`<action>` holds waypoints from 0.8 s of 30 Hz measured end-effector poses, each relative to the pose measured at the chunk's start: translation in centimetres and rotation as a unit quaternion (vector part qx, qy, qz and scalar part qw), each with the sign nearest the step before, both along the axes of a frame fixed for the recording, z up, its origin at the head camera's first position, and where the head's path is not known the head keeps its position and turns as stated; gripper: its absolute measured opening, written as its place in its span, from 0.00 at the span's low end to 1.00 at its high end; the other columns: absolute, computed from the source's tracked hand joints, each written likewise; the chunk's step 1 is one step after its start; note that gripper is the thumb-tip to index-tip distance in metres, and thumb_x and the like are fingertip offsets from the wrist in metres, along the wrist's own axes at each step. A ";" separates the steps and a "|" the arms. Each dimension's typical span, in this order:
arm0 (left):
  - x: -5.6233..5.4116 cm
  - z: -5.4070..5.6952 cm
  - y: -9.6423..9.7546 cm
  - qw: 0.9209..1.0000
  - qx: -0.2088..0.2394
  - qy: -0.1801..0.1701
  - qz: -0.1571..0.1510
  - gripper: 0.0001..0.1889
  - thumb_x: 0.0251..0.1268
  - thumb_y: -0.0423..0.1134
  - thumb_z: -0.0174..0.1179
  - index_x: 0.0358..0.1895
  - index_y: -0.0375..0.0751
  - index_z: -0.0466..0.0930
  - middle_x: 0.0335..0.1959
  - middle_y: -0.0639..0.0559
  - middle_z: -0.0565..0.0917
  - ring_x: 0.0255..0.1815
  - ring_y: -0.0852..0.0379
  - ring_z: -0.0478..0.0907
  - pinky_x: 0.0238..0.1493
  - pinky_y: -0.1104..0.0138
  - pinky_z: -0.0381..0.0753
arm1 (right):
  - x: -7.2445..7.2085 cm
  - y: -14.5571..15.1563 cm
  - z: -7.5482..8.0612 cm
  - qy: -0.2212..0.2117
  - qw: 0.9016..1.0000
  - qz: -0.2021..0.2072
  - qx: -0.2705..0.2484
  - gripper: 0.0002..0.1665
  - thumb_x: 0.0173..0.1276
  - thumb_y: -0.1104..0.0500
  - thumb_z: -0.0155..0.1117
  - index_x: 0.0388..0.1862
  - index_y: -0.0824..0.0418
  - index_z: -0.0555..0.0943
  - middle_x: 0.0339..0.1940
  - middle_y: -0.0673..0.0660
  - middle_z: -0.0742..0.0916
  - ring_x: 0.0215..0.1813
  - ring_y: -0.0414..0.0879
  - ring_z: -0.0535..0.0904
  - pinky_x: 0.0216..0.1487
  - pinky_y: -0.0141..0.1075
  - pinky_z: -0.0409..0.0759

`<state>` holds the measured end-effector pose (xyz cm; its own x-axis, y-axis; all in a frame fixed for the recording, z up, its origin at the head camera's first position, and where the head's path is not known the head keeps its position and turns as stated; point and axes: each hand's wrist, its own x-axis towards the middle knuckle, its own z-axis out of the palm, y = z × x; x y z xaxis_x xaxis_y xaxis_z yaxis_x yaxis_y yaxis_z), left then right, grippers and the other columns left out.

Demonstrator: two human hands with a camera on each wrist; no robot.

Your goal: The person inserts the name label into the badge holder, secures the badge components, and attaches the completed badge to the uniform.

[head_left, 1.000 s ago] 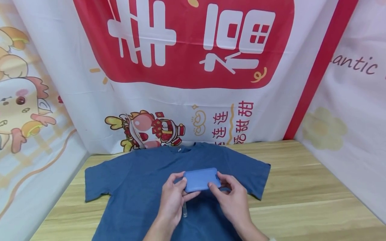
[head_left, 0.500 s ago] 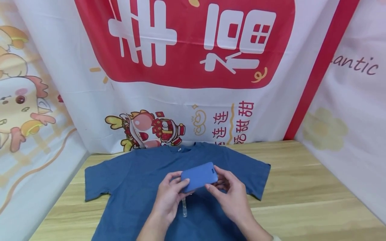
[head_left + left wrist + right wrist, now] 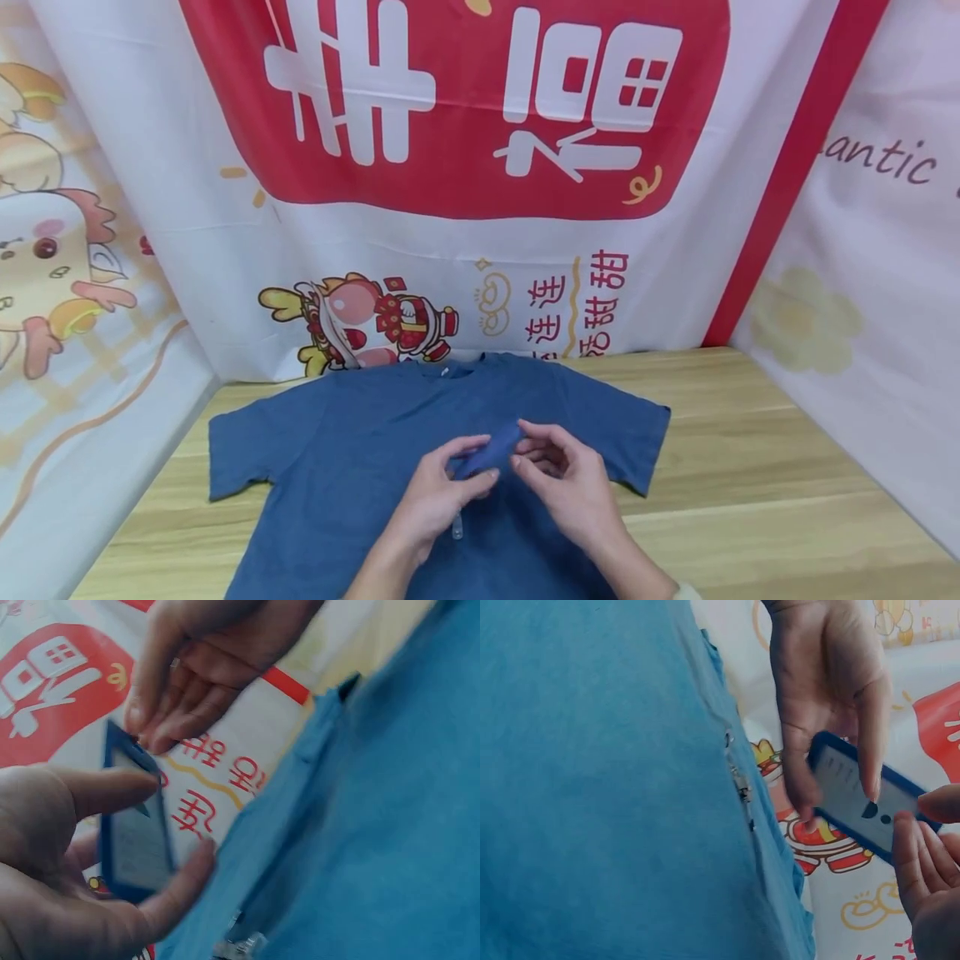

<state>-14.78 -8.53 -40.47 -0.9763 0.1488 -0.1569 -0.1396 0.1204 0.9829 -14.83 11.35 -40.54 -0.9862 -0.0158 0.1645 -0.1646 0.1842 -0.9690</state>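
Observation:
Both hands hold a blue badge holder [image 3: 493, 450] above a spread dark blue T-shirt [image 3: 352, 467]. My left hand [image 3: 438, 496] grips its left end between thumb and fingers. At the other end, by the slot, my right hand [image 3: 573, 483] pinches the edge. The left wrist view shows the holder's other face, a pale printed card [image 3: 139, 851] inside a blue frame. Below the hands, a clear strap clip [image 3: 457, 527] lies on the shirt front; its metal part [image 3: 742, 787] glints in the right wrist view.
The shirt lies on a wood-grain table [image 3: 750, 467], collar toward the back. A white cloth backdrop [image 3: 420, 225] with red lettering and a cartoon figure rises behind it. Printed cloth walls [image 3: 862, 292] close in both sides.
The badge holder has turned from showing its broad plain blue face to nearly edge-on in the head view. Both hands have stayed on it, tilting it, and the shirt lies as before.

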 end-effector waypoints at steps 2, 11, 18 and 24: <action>-0.1 0.1 -0.3 1.000 0.009 -0.010 -0.012 0.23 0.78 0.42 0.66 0.70 0.37 0.80 0.70 0.33 0.78 0.60 0.45 0.86 0.58 0.54 0.90 | 0.1 0.1 0.1 0.018 1.000 0.008 0.010 0.23 0.69 0.65 0.78 0.59 0.46 0.90 0.47 0.51 0.91 0.49 0.43 0.88 0.50 0.31 0.87; -0.3 0.6 -2.0 0.996 0.028 -0.067 -0.057 0.35 0.85 0.58 0.53 0.79 0.34 0.69 0.68 0.32 0.81 0.56 0.42 0.91 0.56 0.51 0.91 | -0.4 0.5 0.1 0.028 0.995 0.056 0.072 0.31 0.72 0.61 0.76 0.70 0.38 0.84 0.59 0.52 0.87 0.59 0.47 0.84 0.54 0.35 0.86; -0.6 0.7 -2.6 0.993 0.087 -0.075 -0.001 0.34 0.85 0.57 0.55 0.76 0.31 0.70 0.58 0.38 0.85 0.52 0.49 0.90 0.55 0.53 0.92 | -1.4 1.7 -1.6 -0.075 0.992 0.049 0.089 0.07 0.73 0.62 0.73 0.47 0.60 0.91 0.37 0.54 0.91 0.36 0.45 0.85 0.35 0.36 0.84; -0.6 1.1 -2.7 0.991 0.106 -0.037 0.075 0.27 0.86 0.48 0.57 0.73 0.30 0.76 0.61 0.38 0.83 0.50 0.56 0.86 0.56 0.53 0.91 | -1.8 -0.5 -2.1 -0.112 0.966 0.198 0.121 0.06 0.70 0.61 0.76 0.42 0.62 0.90 0.31 0.55 0.91 0.30 0.45 0.86 0.29 0.39 0.86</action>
<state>-15.37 -11.21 -39.32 -0.9771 0.0397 -0.2091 -0.2123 -0.1143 0.9705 -16.65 10.83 -42.61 -0.9051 -0.4114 -0.1076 -0.0605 0.3750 -0.9251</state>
